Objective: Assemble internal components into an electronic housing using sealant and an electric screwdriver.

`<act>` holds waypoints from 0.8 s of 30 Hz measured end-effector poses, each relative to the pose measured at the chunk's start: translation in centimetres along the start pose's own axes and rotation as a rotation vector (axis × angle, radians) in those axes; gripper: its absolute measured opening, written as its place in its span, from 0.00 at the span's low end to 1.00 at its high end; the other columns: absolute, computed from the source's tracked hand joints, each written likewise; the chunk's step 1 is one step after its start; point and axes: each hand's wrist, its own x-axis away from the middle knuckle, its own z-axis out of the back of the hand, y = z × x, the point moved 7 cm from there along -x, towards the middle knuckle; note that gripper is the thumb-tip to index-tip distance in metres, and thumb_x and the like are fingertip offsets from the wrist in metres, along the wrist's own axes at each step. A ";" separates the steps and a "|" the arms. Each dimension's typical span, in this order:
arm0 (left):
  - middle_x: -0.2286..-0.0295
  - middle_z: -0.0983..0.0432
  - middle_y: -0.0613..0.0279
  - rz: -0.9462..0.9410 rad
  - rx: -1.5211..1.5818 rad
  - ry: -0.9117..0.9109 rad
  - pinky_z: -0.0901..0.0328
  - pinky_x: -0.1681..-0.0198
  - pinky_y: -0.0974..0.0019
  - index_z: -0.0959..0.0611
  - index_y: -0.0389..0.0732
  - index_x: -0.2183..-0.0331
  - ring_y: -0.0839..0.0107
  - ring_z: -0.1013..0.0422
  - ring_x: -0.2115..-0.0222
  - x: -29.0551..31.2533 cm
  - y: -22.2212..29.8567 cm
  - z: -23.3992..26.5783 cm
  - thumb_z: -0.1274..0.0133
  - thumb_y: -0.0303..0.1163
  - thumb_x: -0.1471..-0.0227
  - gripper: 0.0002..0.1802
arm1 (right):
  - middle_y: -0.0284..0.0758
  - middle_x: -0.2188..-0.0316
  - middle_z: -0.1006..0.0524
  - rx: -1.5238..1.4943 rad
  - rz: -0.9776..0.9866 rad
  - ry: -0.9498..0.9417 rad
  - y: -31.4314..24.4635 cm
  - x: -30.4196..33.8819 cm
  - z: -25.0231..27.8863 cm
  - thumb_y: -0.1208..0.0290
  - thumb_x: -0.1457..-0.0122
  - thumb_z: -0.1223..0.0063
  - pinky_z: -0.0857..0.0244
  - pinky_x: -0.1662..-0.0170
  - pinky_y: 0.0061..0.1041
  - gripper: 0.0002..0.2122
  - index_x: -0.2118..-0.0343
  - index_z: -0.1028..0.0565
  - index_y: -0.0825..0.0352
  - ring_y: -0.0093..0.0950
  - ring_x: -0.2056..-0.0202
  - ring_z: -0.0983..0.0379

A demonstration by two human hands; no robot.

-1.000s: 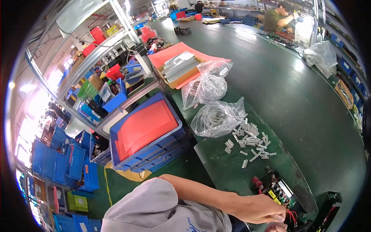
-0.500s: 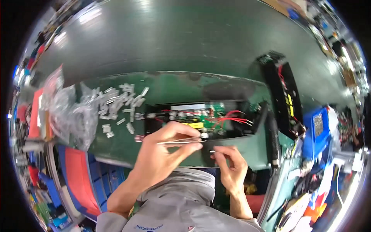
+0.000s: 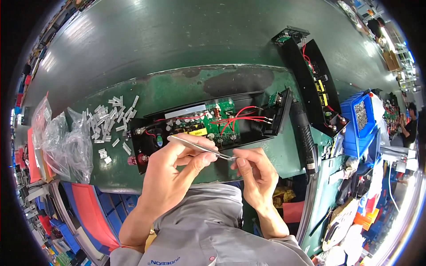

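Observation:
My left hand (image 3: 171, 173) is closed around a pair of metal tweezers (image 3: 193, 144), whose tips point right. At those tips, my right hand (image 3: 257, 175) pinches a small silvery piece (image 3: 234, 158), too small to make out. Just beyond both hands lies an open black metal case (image 3: 256, 140) with a green circuit board (image 3: 227, 107) inside. Red wires (image 3: 242, 116) with bare ends run over the board toward the case's right end panel (image 3: 279, 113). Part of the case's near side is hidden by my left hand.
Small pale translucent pieces (image 3: 106, 124) lie scattered left, beside clear plastic bags (image 3: 62, 142). A black cylindrical tool (image 3: 306, 144) stands right of the case. Farther right are a second open black case (image 3: 306, 84) and a blue bin of screws (image 3: 361, 117). Another person (image 3: 410, 126) shows far right.
The tweezers' tips and my right fingers have come together; they were apart before. My view has shifted, so the bench items sit differently in the picture.

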 end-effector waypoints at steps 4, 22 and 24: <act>0.63 0.19 0.51 -0.038 -0.133 -0.011 0.23 0.59 0.66 0.22 0.29 0.58 0.66 0.19 0.63 -0.3 0.4 -0.4 0.42 0.24 0.40 0.10 | 0.37 0.62 0.23 -0.002 0.016 -0.002 0.5 0.1 0.2 0.80 0.34 0.48 0.32 0.68 0.17 0.08 0.54 0.22 0.73 0.22 0.68 0.24; 0.67 0.16 0.61 -0.575 -0.792 -0.025 0.29 0.67 0.66 0.20 0.40 0.62 0.66 0.20 0.70 -2.9 0.9 -3.5 0.35 0.20 0.53 0.15 | 0.43 0.50 0.25 0.995 -0.237 0.588 1.8 2.0 15.4 0.72 0.38 0.41 0.34 0.50 0.30 0.24 0.38 0.30 0.66 0.33 0.52 0.28; 0.67 0.15 0.65 -0.611 -0.848 -0.027 0.34 0.64 0.66 0.21 0.43 0.61 0.69 0.22 0.72 -2.9 0.7 -3.6 0.34 0.21 0.53 0.17 | 0.37 0.55 0.25 1.018 -0.301 0.507 1.7 2.4 15.0 0.71 0.40 0.38 0.34 0.59 0.24 0.27 0.37 0.30 0.63 0.25 0.60 0.31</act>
